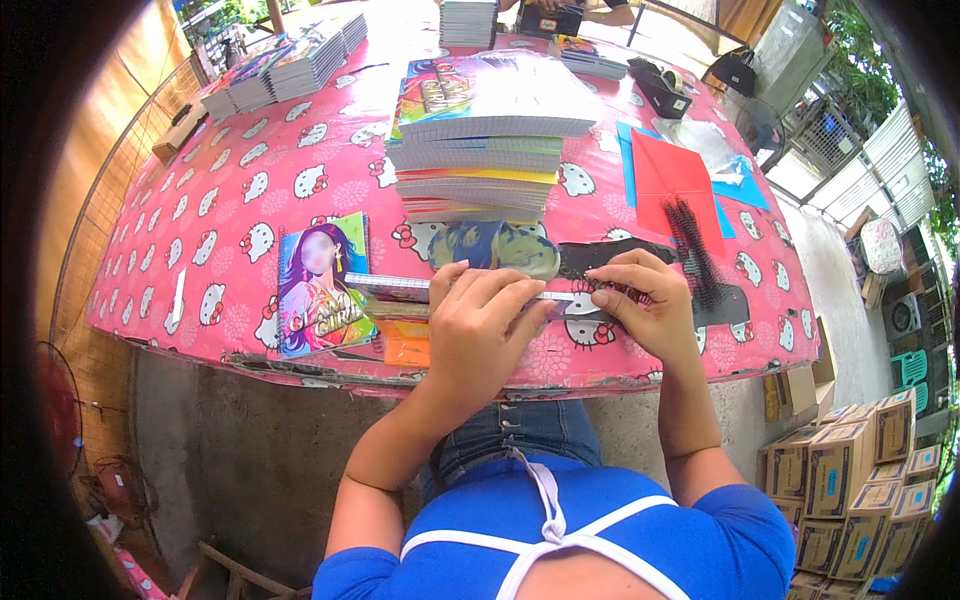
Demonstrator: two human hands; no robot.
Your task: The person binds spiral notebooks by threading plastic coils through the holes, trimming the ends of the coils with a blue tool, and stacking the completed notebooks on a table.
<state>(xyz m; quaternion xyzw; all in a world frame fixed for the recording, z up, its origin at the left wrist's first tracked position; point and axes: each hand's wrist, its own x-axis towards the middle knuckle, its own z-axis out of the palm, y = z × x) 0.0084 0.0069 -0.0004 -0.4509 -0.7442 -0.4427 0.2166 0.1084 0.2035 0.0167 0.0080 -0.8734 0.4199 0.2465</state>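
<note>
Two hands are seen at work near the table's near edge. One notebook [390, 287] is held by the left hand [485, 315], its fingers bent over the top; one dark coil [628, 290] is pinched between thumb and fingers of the right hand [640, 300], at the notebook's right end. Both forearms are angled inward, elbows bent. One covered notebook [322, 288] is laid to the left, one tall notebook stack [480, 165] and one cloth roll [495, 248] beyond, one red sheet [675, 185] to the far right. Pink tablecloth [215, 255] is stretched openly between the covered notebook and the left edge.
</note>
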